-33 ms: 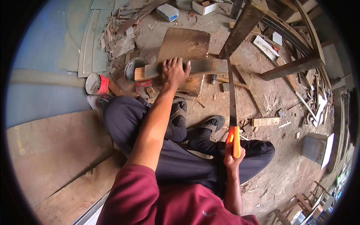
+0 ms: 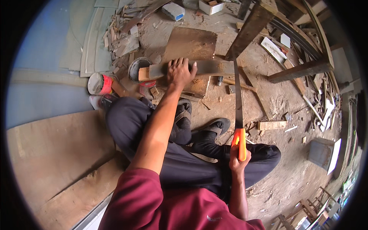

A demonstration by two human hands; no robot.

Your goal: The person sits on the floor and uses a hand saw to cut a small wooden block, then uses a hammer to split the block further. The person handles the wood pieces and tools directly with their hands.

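Note:
A dark wooden plank (image 2: 214, 68) lies crosswise ahead of me, its left end showing pale cut wood. My left hand (image 2: 180, 72) is closed over it, the fingertips bent across the far edge and the thumb lying toward the right. In my right hand (image 2: 238, 161) is a handsaw (image 2: 239, 111), gripped by its orange and yellow handle near my right knee. The long, narrow blade points away from me, and its far part meets the plank's right end. How deep the teeth sit in the wood cannot be made out.
A flat board (image 2: 191, 42) lies under and beyond the plank. Left of it stand a dark bucket (image 2: 135, 68) and a red-and-white paint can (image 2: 100, 83). A wooden frame (image 2: 251, 30) rises at the far right. Wood scraps litter the floor, including a short block (image 2: 272, 125).

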